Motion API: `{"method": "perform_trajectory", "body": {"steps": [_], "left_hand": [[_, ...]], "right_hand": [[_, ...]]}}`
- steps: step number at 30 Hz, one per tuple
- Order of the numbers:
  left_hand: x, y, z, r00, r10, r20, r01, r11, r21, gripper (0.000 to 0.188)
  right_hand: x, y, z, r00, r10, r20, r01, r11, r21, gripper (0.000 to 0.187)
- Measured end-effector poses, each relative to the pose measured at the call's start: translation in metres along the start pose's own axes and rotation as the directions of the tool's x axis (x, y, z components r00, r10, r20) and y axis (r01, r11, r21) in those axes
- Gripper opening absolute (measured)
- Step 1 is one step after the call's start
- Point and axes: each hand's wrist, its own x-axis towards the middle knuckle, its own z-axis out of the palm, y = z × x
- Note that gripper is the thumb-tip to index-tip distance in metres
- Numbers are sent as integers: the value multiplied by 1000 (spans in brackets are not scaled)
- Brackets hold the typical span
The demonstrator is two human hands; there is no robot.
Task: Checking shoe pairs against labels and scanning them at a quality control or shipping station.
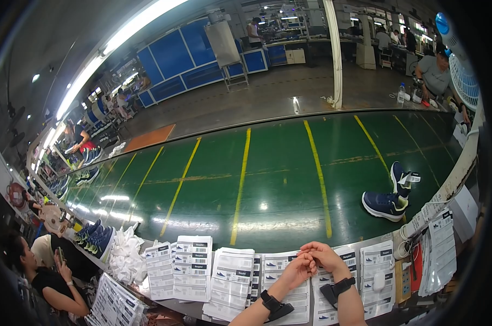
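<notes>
My left hand (298, 271) and my right hand (323, 257) meet over the near edge of the conveyor, both with bent fingers. The right fingers lie across the left fingertips; anything between them is hidden. Dark bands with flat black pieces circle both wrists. Beneath my hands lie printed label sheets (281, 296) with small shoe pictures. More label stacks (191, 271) spread to the left, and another stack (370, 299) sits at the right with a small white object on it. Ahead to the right, a navy sneaker (384, 205) stands on the belt, with a second sneaker (396, 175) behind it carrying a white tag.
The green conveyor belt (273, 179) with yellow lines runs across. Left are crumpled white paper (127, 255) and several dark sneakers (96, 239). A person (45, 271) with a phone sits lower left; another (436, 73) is far right near a fan (463, 81). A white post (334, 54) rises beyond.
</notes>
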Motion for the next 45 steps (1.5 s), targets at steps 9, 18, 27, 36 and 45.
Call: {"method": "perform_trajectory", "body": {"steps": [9,18,27,36,45], "left_hand": [[0,1,1,1000,-9,7,9,1000,4,4],[0,-1,1,1000,-4,6,4,1000,1,4],[0,-1,-2,1000,1,8,-1,1000,8,5],[0,-1,0,1000,0,3,0,1000,10,5],[0,0,2,1000,3,6,-3,1000,24,5]], "right_hand": [[0,0,1,1000,-9,-16,9,1000,-19,25],[-1,-1,0,1000,18,-18,-18,1000,4,25],[-3,-6,5,1000,16,-22,-16,1000,-11,24],[-1,-2,2,1000,-19,-8,19,999,-26,26],[-1,0,0,1000,-17,-13,17,1000,-10,25]]}}
